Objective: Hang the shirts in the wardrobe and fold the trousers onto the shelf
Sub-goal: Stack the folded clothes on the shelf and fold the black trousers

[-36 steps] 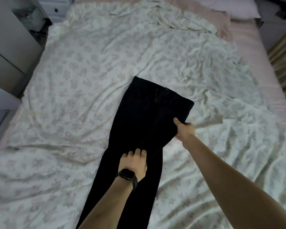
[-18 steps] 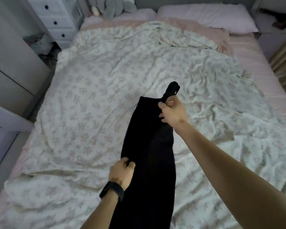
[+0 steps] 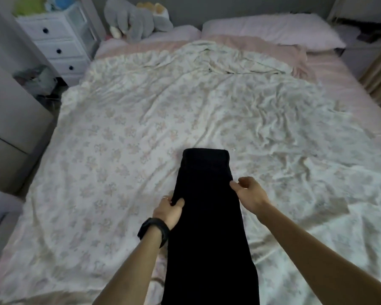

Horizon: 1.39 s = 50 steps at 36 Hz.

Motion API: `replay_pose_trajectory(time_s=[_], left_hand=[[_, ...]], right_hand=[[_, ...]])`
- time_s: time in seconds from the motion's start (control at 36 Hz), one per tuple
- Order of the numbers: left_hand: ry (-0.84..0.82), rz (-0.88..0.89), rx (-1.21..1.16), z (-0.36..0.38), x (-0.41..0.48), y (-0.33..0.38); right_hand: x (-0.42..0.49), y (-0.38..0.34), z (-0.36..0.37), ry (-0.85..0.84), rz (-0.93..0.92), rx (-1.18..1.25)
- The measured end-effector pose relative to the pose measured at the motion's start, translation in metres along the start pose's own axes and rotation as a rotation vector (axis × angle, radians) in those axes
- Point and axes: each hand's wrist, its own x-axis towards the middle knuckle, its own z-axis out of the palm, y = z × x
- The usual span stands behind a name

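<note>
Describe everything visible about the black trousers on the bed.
The black trousers lie flat on the floral duvet as one long narrow band, apparently folded leg over leg. The fabric looks plain, matte and dark, and its detail is lost in shadow. The squared far end points toward the pillow. The near end runs out of the bottom of the view. The left hand grips the left edge, thumb on top. The right hand touches the right edge with its fingertips.

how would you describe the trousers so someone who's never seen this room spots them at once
Start at the wide, pale floral duvet. On its near half lie the trousers, a long narrow strip running toward the pillow, between the left hand and right hand. They are the only black cloth on the light bedding.
</note>
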Motion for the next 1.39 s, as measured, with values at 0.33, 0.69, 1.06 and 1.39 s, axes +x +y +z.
replay_pose_trajectory(time_s=[0.33, 0.69, 1.06, 1.39], left_hand=[[-0.107, 0.148, -0.379, -0.009, 0.088, 0.061], [0.253, 0.196, -0.126, -0.004, 0.116, 0.067], [0.122, 0.292, 0.934, 0.131, -0.061, 0.002], [-0.113, 0.094, 0.338, 0.093, -0.049, -0.025]], right_hand=[[0.093, -0.032, 0.011, -0.001, -0.016, 0.147], [0.080, -0.027, 0.017, 0.061, -0.064, 0.020], [-0.120, 0.125, 0.042, -0.094, 0.147, 0.106], [-0.126, 0.136, 0.050, -0.042, 0.280, 0.581]])
